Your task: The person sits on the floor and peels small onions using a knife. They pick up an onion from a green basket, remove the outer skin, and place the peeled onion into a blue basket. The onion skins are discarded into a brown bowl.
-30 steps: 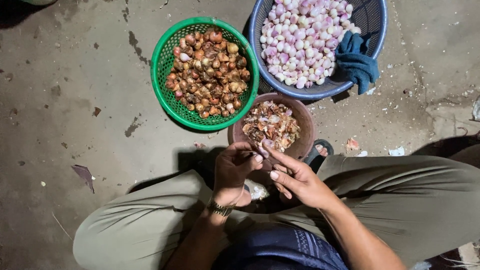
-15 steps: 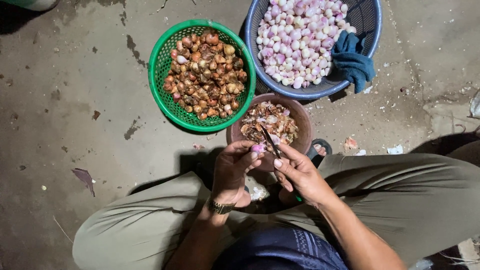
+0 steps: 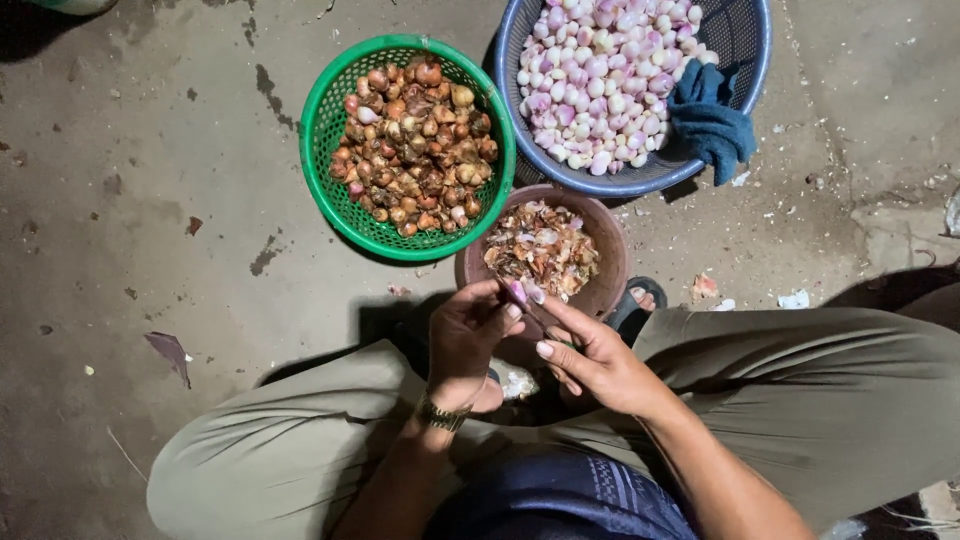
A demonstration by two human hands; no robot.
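A person sits cross-legged on a concrete floor [image 3: 130, 190], seen from above, knees in olive trousers filling the bottom of the frame. Just below centre, the two hands meet above the lap. The left hand [image 3: 468, 340], with a watch [image 3: 440, 415] on its wrist, pinches a small pinkish shallot [image 3: 519, 293] between thumb and fingertips, so its grip is narrow and closed on the bulb. The right hand [image 3: 595, 358] comes in from the lower right, fingers curled around what seems to be a small knife, with the forefinger stretched up and to the left toward the shallot; the blade itself is too small and dark to make out clearly. The shallot sits at the top of the left hand's fingertips, just up and left of the right forefinger's tip, nearly touching it; both hands are equally near. Its long axis cannot be told. Directly beyond the hands, touching distance above the shallot, stands a brown bowl [image 3: 610, 250] heaped with papery peelings. Farther up, at upper centre-left, is a green basket [image 3: 330, 120] of unpeeled brown shallots. At the upper right, a blue basket [image 3: 745, 40] holds peeled pale pink shallots, with a dark blue cloth [image 3: 710, 120] draped over its rim.
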